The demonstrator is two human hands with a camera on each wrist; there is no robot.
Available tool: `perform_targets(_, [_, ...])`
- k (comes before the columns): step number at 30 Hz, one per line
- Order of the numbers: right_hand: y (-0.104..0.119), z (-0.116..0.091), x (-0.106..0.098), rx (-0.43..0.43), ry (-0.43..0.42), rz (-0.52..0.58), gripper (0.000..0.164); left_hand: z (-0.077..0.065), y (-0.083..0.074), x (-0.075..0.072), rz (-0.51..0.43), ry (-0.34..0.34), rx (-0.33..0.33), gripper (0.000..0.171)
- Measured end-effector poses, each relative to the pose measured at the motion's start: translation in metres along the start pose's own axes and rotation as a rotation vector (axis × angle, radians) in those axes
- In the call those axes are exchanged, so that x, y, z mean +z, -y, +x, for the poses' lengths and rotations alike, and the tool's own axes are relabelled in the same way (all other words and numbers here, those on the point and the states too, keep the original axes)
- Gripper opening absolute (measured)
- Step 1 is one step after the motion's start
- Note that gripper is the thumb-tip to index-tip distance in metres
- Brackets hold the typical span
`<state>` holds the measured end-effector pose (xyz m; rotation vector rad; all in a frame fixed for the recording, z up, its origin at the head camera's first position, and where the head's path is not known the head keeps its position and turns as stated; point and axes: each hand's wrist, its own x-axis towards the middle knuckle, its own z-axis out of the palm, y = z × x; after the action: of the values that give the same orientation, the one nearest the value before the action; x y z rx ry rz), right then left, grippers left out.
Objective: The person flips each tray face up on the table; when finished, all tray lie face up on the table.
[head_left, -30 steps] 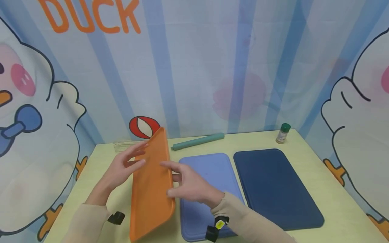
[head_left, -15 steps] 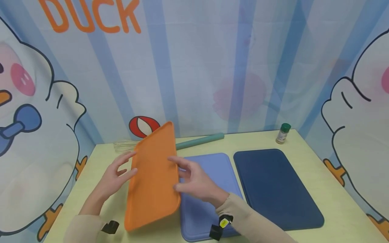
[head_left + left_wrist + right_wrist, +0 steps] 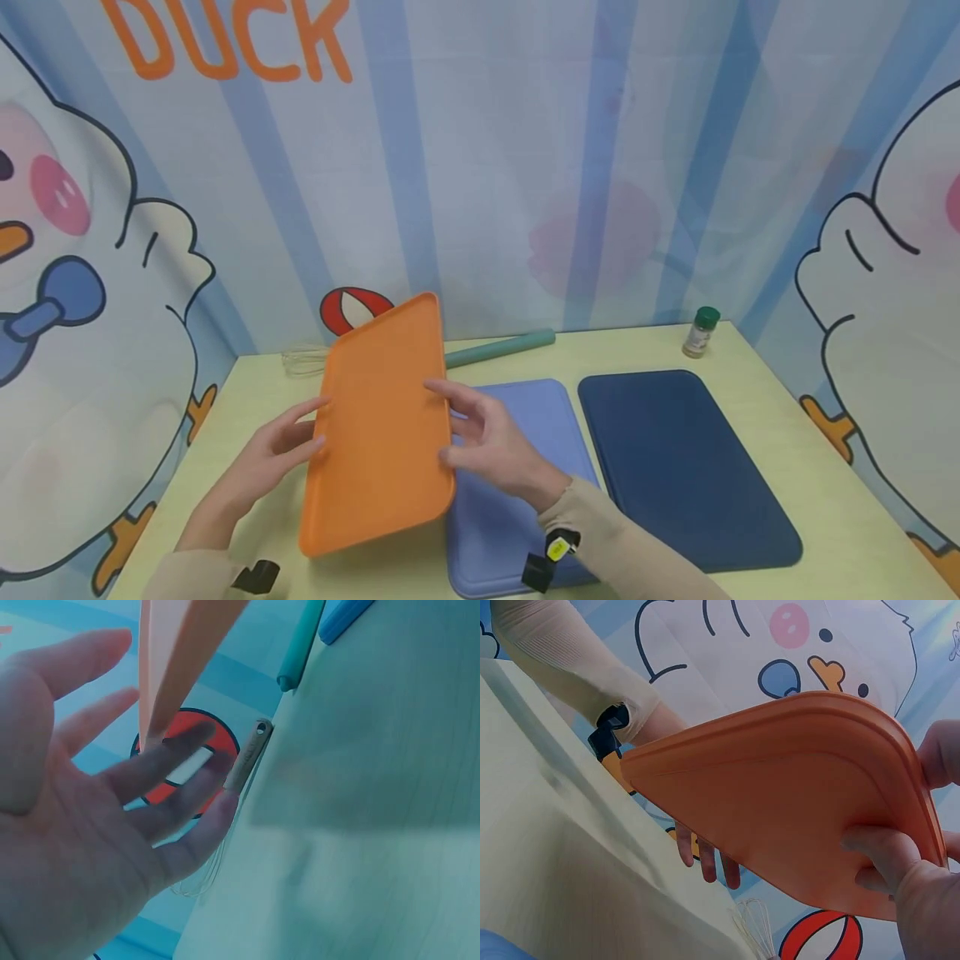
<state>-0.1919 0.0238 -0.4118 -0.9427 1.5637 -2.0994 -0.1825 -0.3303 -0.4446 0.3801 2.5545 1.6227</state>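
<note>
An orange tray (image 3: 382, 417) with a raised rim is held tilted above the table, its right side higher. My right hand (image 3: 495, 446) grips its right edge, thumb on the near face and fingers around the rim; in the right wrist view the fingers press its underside (image 3: 765, 802). My left hand (image 3: 262, 462) is at the left edge, fingers spread and fairly straight. In the left wrist view that hand's palm (image 3: 75, 840) faces the camera, with the tray's edge (image 3: 176, 667) beyond the fingers; whether it touches the tray I cannot tell.
A light blue tray (image 3: 517, 533) and a dark blue one (image 3: 690, 467) lie flat to the right. Along the back are a wire whisk (image 3: 303, 361), a green rolling pin (image 3: 502, 347) partly behind the orange tray, and a green-capped spice jar (image 3: 700, 333). A printed curtain surrounds the table.
The orange tray has turned its face toward the head camera and risen slightly. My left hand has moved down and left with its left edge, while my right hand has shifted slightly right.
</note>
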Motion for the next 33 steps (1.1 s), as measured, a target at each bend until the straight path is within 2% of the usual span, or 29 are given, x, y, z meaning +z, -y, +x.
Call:
perform_targets(4, [-0.002,0.000,-0.002,0.001,-0.006,-0.017,0.083,-0.003,0.001,-0.001,-0.027,0.026,0.025,0.055])
perform_targets(10, [-0.005,-0.001,-0.006,0.009,-0.009,-0.036,0.085,-0.004,0.002,-0.003,0.015,-0.023,0.072,0.051])
perform_targets(18, [-0.009,-0.002,-0.010,0.013,0.003,-0.039,0.089,-0.005,0.002,-0.008,-0.029,-0.053,0.034,0.057])
perform_targets(25, [-0.010,-0.002,-0.012,0.042,-0.007,-0.044,0.092,-0.006,0.000,-0.011,-0.023,-0.066,0.017,0.059])
perform_targets(33, [-0.012,-0.003,-0.015,0.098,-0.049,-0.154,0.091,-0.007,0.000,-0.013,-0.005,-0.092,0.040,0.060])
